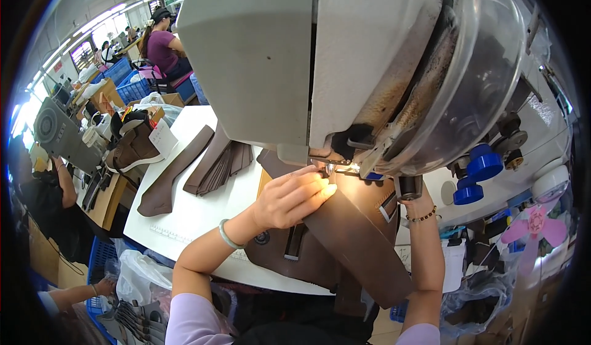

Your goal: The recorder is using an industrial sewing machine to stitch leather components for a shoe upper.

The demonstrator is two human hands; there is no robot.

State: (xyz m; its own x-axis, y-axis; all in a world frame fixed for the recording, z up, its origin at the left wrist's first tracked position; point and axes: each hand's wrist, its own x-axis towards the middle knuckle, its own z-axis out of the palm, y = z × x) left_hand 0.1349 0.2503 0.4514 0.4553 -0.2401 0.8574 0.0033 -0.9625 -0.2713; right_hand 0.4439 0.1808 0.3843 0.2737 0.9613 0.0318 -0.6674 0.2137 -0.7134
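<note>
A large grey sewing machine fills the upper middle, its lit needle area just above the brown pieces. My left hand, with a pale bangle at the wrist, is closed with fingertips pinching the edge of a long brown leather strip beside the needle. The strip slants down to the right over a wider brown leather piece with metal-ended dark inserts. At the right side of this work is my right hand, wearing a beaded bracelet. The machine and the leather hide its fingers.
On the white table lie a single cut brown piece and a fanned stack of similar pieces. A brown shoe stands at the left. Blue thread knobs and a pink fan are right. Other people work at the left.
</note>
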